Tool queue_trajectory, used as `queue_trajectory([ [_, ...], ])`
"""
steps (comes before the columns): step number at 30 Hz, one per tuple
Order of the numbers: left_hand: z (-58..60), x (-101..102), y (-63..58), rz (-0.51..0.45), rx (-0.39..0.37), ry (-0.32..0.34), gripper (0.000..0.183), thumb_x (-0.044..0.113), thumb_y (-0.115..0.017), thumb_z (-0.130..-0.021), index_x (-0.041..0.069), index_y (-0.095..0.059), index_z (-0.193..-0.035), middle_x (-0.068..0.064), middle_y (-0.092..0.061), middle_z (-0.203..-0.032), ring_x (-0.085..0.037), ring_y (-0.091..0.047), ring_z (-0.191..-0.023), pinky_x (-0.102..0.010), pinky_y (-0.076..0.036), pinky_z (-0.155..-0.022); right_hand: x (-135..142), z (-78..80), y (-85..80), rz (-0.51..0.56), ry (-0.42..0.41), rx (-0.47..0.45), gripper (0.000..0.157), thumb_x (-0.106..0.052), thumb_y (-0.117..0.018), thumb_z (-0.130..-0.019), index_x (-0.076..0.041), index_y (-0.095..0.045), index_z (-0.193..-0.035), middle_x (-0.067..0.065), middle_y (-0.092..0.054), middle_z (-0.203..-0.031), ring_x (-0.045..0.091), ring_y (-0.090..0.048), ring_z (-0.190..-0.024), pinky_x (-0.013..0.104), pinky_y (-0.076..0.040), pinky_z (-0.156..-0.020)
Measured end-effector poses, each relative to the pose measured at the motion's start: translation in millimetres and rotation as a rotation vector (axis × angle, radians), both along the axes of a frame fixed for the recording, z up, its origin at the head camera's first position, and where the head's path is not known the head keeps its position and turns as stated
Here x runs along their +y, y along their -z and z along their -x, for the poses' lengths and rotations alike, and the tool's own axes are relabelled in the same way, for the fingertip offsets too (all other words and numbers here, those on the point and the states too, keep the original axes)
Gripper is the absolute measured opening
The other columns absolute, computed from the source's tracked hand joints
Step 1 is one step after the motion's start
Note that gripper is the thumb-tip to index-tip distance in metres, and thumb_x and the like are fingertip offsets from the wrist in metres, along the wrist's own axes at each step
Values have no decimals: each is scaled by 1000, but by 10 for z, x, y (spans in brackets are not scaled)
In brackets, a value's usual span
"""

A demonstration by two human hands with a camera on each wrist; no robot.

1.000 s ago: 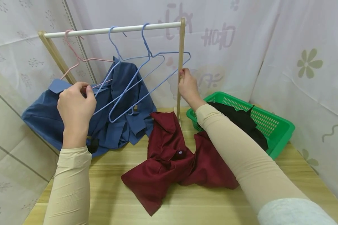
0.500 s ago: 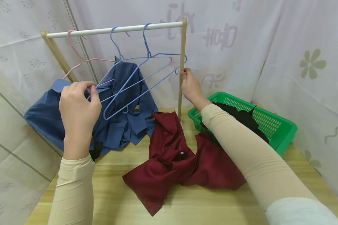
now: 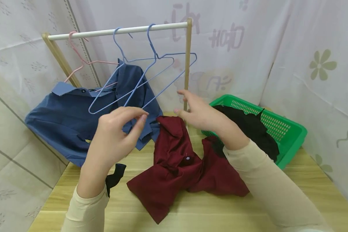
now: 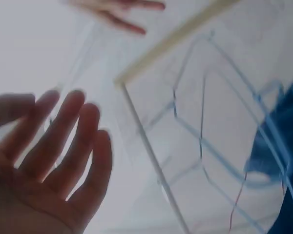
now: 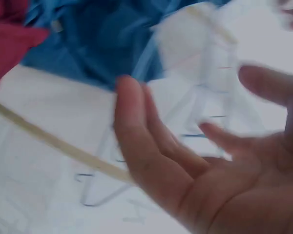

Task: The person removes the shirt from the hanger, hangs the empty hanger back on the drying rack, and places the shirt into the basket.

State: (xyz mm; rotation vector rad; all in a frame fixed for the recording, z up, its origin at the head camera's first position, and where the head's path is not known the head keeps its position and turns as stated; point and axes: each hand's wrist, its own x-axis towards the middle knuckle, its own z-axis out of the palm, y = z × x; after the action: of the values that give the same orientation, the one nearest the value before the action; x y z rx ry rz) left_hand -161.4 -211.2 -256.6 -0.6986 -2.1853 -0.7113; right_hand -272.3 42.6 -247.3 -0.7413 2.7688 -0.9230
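A blue collared shirt (image 3: pixel 66 112) hangs on a pink hanger (image 3: pixel 82 60) at the left of a small rack. Two blue wire hangers (image 3: pixel 152 48) hang bare from its white rod (image 3: pixel 95 32). My left hand (image 3: pixel 113 138) hovers in front of the shirt and hangers; the left wrist view shows its fingers (image 4: pixel 68 122) spread and holding nothing. My right hand (image 3: pixel 206 114) is beside the rack's right wooden post (image 3: pixel 187 64), empty, with thumb and fingers apart. Below, between my hands, a dark red garment (image 3: pixel 165 180) with a button lies crumpled on the table.
On the right stands a green plastic basket (image 3: pixel 300 132) with black cloth (image 3: pixel 240 122) in it. The wooden table (image 3: pixel 197 216) runs to white patterned curtains (image 3: pixel 313 25) at the back and sides.
My left hand has let go of the blue hanger and moved right and down. My right hand has released the wooden post and dropped lower. The blue hangers have swung slightly.
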Motion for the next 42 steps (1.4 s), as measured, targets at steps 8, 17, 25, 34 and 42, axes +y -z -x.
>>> queue_trajectory([
  [8,-100,276,431,403,-507,49,63,36,-81,-95,20,-59,-151,-8,-52,-161,-34,-50,-147,-57,-51,-113,352,-804,469,-460,-126,7,82,-26,-78,-98,-19,-33,-167,25,-39,-164,41,-65,-131,49,-59,-99],
  [17,-83,510,1140,815,-832,-45,127,21,-96,-76,41,-14,-171,-5,-13,-181,-44,-29,-161,-72,-43,-114,692,-1003,1180,-586,-86,-124,107,0,-88,-78,-20,-32,-168,36,-28,-169,66,-49,-137,34,-46,-52],
  [25,115,395,1421,872,-782,-145,144,50,-102,-62,38,-10,-172,-5,-8,-182,-45,-23,-164,-74,-38,-117,808,-956,1408,-553,-77,-206,102,9,-81,-78,-15,-34,-166,37,-22,-171,70,-30,-148,32,-42,-51],
  [34,284,390,1752,858,-811,-86,146,58,-101,-58,36,-13,-172,-7,-23,-179,-46,-25,-163,-75,-33,-119,872,-742,1543,-541,-203,-166,86,6,-82,-80,-10,-48,-157,27,-48,-158,29,-68,-101,39,-56,-78],
  [42,354,377,1776,776,-940,-2,142,44,-104,-61,34,-16,-172,-13,-28,-177,-44,-26,-163,-60,-41,-123,819,-653,1711,-533,-254,96,59,14,-75,-80,-8,-68,-135,14,-70,-123,35,-70,-107,46,-59,-93],
])
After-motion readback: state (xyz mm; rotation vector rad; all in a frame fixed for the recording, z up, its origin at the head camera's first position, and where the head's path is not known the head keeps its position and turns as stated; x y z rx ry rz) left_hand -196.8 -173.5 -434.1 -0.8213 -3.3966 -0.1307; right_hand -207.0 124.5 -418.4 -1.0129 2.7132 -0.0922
